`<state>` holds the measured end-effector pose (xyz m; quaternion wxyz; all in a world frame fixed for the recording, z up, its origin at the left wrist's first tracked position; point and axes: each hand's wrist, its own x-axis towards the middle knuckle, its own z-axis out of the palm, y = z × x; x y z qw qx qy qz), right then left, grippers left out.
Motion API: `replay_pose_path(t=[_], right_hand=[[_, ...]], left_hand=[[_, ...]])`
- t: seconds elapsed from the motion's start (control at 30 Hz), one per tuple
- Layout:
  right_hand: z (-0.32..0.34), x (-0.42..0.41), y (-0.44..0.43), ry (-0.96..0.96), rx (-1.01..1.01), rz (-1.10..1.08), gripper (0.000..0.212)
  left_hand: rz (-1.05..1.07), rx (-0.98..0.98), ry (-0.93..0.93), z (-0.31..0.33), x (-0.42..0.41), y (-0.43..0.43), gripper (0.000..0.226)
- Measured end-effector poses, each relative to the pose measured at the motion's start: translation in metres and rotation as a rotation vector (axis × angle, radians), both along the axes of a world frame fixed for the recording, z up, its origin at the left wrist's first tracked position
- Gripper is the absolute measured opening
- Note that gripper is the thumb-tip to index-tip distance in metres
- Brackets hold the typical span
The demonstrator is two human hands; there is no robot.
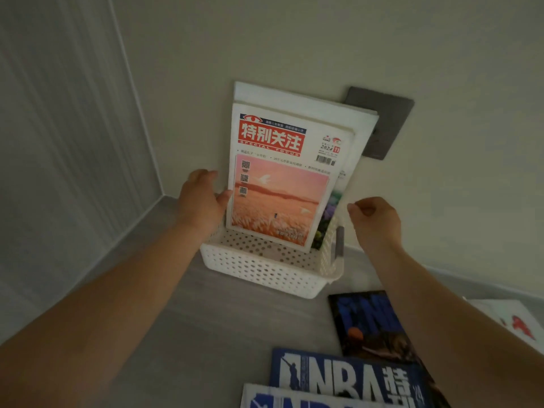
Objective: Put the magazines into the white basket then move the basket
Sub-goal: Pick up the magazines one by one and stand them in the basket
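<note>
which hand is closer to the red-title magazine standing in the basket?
Left. The left hand touches the left edge of the red-title magazine, which stands in the white basket. The right hand hovers to its right, apart from it, fingers curled.

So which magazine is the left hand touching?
The red-titled magazine with the pink sunset cover, upright at the front of the white basket; left hand touches its left edge.

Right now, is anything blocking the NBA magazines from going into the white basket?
Nothing visible lies between the NBA magazines on the table and the white basket. Upright magazines fill the basket's back, but its front is free. The right hand hovers empty.
</note>
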<state>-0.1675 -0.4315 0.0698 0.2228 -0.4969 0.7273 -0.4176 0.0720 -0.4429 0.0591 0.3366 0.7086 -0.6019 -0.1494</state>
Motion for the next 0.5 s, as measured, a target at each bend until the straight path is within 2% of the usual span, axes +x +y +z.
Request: replay_pose_path(t=[0.13,0.2,0.27,0.37,0.47,0.5], right_hand=[[0.012,-0.023,0.045,-0.018,-0.005,0.061,0.007],[0.017,-0.04,0.078,-0.028,0.016,0.131,0.003],[0.017,-0.059,0.117,-0.036,0.06,0.2,0.003],[0.002,-0.088,0.181,0.001,0.155,0.26,0.003],[-0.028,-0.114,0.245,-0.017,0.256,0.254,0.01],[-0.04,-0.119,0.265,-0.045,0.278,0.238,0.011]], left_hand=[[-0.017,-0.201,0.062,0.002,-0.011,0.055,0.036],[-0.099,-0.217,0.098,-0.001,-0.021,0.091,0.023],[-0.261,-0.097,0.161,-0.008,-0.033,0.133,0.017],[-0.42,0.184,0.165,-0.028,-0.054,0.19,0.029],[-0.363,0.349,0.164,-0.056,-0.075,0.237,0.021],[-0.313,0.393,0.166,-0.063,-0.081,0.251,0.026]])
